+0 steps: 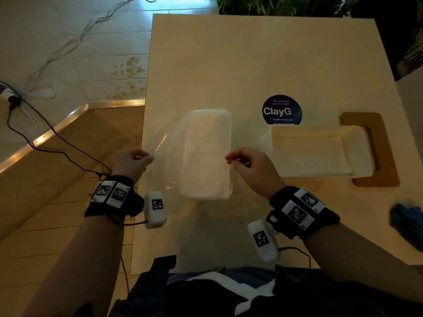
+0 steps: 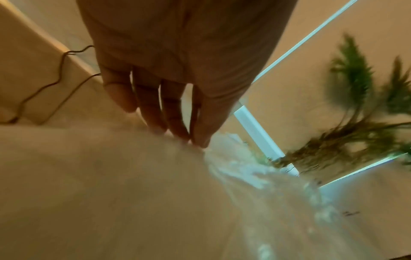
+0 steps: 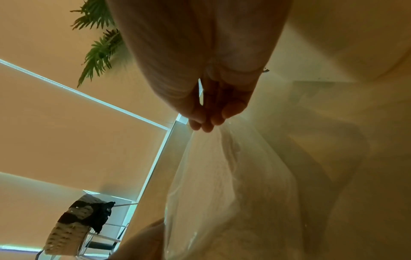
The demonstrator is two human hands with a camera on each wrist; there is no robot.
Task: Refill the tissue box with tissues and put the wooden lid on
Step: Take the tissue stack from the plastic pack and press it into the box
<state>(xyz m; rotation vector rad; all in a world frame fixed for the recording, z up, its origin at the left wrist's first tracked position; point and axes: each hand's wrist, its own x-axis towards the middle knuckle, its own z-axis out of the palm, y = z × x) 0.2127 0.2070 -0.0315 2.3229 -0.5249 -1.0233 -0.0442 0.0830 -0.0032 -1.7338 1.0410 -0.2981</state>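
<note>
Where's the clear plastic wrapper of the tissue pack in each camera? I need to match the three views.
Head: clear plastic wrapper at centre, stretched between left hand and right hand.
Left wrist: lower right, running from the fingertips.
Right wrist: lower centre, below the pinching fingertips.
Shared landmark: the green plant.

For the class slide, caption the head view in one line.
Both hands, left hand and right hand, pinch the tissue pack's clear wrapper open.

tbl: pale top (image 1: 263,53) | floor: tiles (image 1: 68,30), cables (image 1: 57,143) | plant (image 1: 263,4) behind | light: dim, maybe warm
</note>
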